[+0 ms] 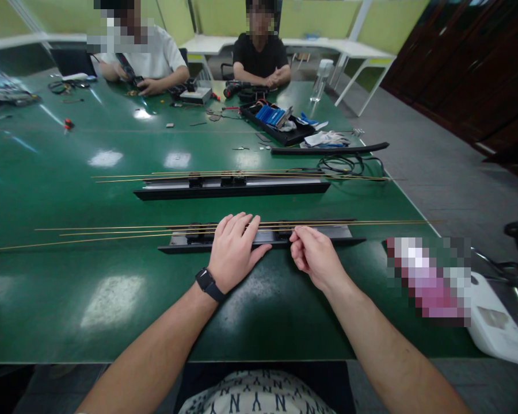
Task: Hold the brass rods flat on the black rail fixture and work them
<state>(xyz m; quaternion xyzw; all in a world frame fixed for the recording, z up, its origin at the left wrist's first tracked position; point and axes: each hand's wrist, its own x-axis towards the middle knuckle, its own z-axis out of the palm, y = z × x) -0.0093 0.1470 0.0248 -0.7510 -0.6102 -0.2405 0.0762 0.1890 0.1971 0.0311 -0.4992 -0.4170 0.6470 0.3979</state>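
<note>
A long black rail [328, 234] lies across the green table [112, 299] in front of me, with thin brass rods [112, 232] running along it and sticking out far to the left and right. My left hand [233, 250], a black watch on its wrist, lies flat on the rail with the fingers stretched out over the rods. My right hand [313, 253] is closed in a pinch at the rail's front edge, fingertips on a rod. A second black rail [233, 188] with its own brass rods [242, 173] lies farther back.
Two people sit at the far side, their hands among small tools and parts. A black tray [280, 133] with blue parts, a black strip [330, 150] and coiled cables [341, 165] lie at the back right. A white object [496, 328] sits at the right table edge.
</note>
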